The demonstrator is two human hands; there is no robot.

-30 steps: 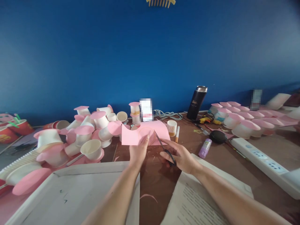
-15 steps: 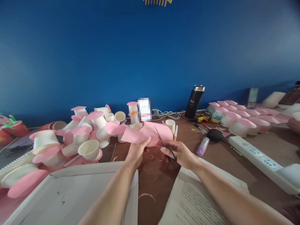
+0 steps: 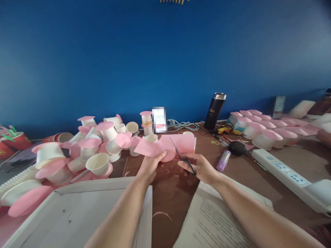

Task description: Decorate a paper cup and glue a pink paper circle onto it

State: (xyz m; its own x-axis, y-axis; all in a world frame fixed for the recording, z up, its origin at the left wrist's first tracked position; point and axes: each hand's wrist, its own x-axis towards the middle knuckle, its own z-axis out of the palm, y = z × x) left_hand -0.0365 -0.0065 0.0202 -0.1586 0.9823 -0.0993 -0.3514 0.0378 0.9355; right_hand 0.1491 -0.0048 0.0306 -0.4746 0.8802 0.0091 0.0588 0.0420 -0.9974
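Observation:
My left hand [image 3: 152, 166] pinches a sheet of pink paper [image 3: 144, 147] between thumb and fingers, near a circle outlined on it. Dark-handled scissors [image 3: 186, 162] are gripped in my right hand [image 3: 200, 168], their blades pointing up and left at the right side of that circle. The paper spreads on both sides of the blades, its right part standing beyond my right fingers. A thin curved pink offcut [image 3: 162, 214] lies on the brown table below my hands.
Several paper cups with pink discs [image 3: 89, 143] are heaped at left, and more stand in rows [image 3: 267, 135] at right. A black flask [image 3: 214, 112], purple glue stick [image 3: 223, 161] and white power strip [image 3: 284, 175] lie rightward. A white box lid [image 3: 98, 206] and printed paper [image 3: 214, 220] sit in front.
The right part of the pink paper has swung outward and now hides most of the small cup behind it. Both hands keep their hold, barely shifted.

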